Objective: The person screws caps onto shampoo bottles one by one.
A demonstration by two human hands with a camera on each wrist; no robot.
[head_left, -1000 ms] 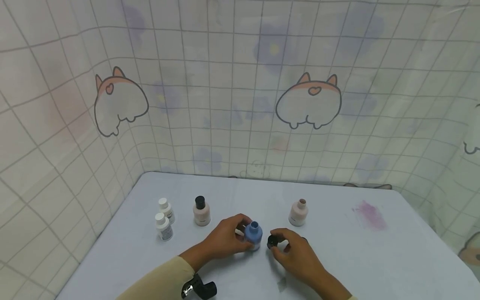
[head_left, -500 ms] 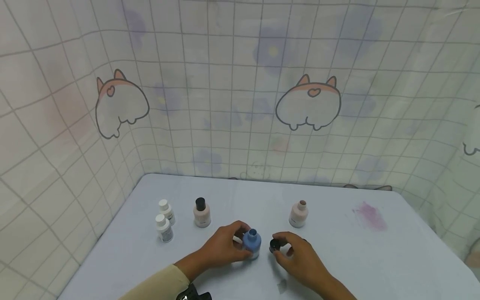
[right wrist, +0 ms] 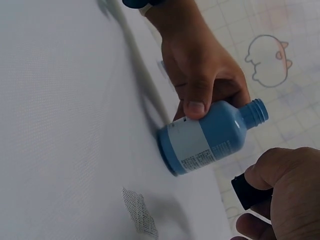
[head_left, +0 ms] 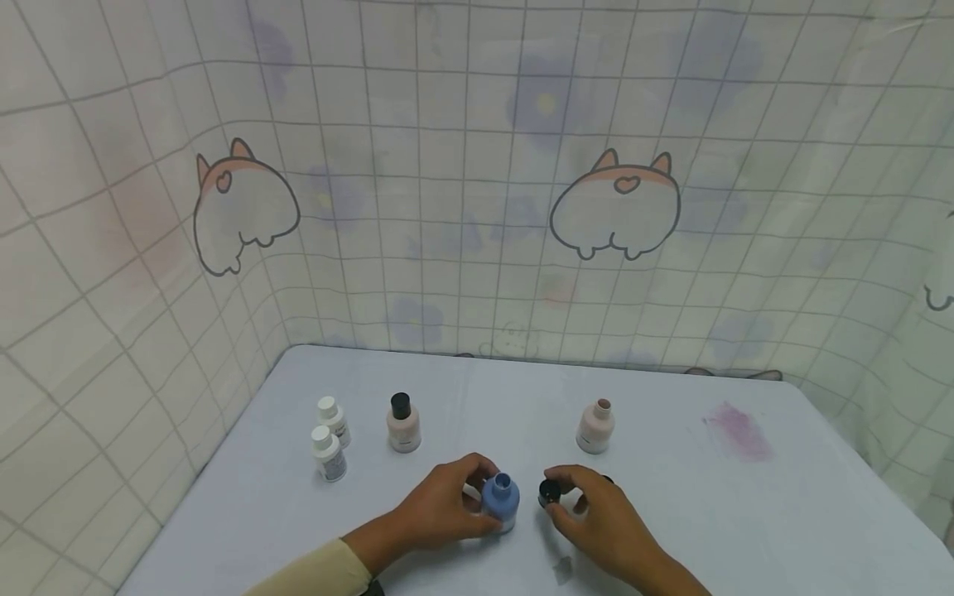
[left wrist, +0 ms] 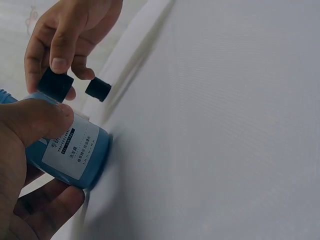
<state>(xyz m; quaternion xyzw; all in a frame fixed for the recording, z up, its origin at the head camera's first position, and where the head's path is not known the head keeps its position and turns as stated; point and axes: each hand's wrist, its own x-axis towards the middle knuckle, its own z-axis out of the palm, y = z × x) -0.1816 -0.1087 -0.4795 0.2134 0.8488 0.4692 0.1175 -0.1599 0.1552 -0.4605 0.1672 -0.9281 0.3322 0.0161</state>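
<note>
My left hand (head_left: 447,505) grips a small blue bottle (head_left: 501,501) round its body, thumb on the near side. The bottle has no cap; its threaded neck (right wrist: 256,113) shows in the right wrist view, and a white printed label (left wrist: 70,147) in the left wrist view. My right hand (head_left: 596,517) pinches a black cap (head_left: 549,492) between thumb and fingers, just right of the bottle and apart from it. Another black cap (left wrist: 98,89) stands beyond the right hand, mostly hidden in the head view.
An uncapped pale pink bottle (head_left: 595,429) stands behind my right hand. Farther left are a pink bottle with a black cap (head_left: 403,426) and two white bottles (head_left: 329,455). The white table (head_left: 708,497) bears a pink stain (head_left: 739,430); a patterned curtain (head_left: 477,207) encloses it.
My left hand has brought the blue bottle nearer to me. The right hand, still pinching the black cap, has shifted slightly toward me and to the right.
</note>
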